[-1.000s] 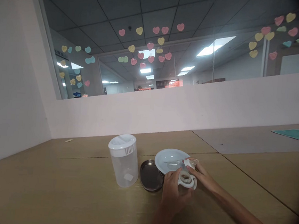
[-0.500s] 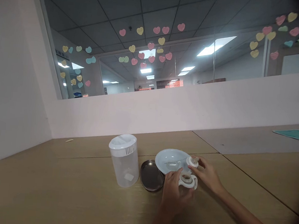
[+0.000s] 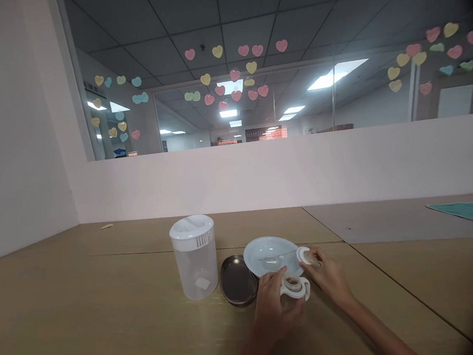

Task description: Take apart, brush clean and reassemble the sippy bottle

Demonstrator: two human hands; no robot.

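Observation:
My left hand [image 3: 275, 308] is wrapped round a small bottle [image 3: 293, 286] with a white collar and a side handle; its round mouth is uncovered and faces up. Just above and to the right, my right hand [image 3: 329, 274] pinches a white ring cap with a clear teat [image 3: 304, 256], tilted on its side and apart from the bottle. Behind both hands lies a pale blue bowl [image 3: 259, 249], with a small clear object [image 3: 271, 262] in it that looks like glass or plastic. A dark metal dish [image 3: 238, 281] touches the bowl's left side.
A translucent pitcher [image 3: 196, 262] with a white lid stands left of the dish. The wooden table [image 3: 85, 297] runs back to a white wall [image 3: 240, 183] under a window. A teal cloth [image 3: 471, 210] lies at the far right, and a small pale scrap [image 3: 107, 226] at the back left.
The cap in my right hand has turned, so its teat now points right and its ring faces left. My left hand still holds the bottle. The view has shifted slightly.

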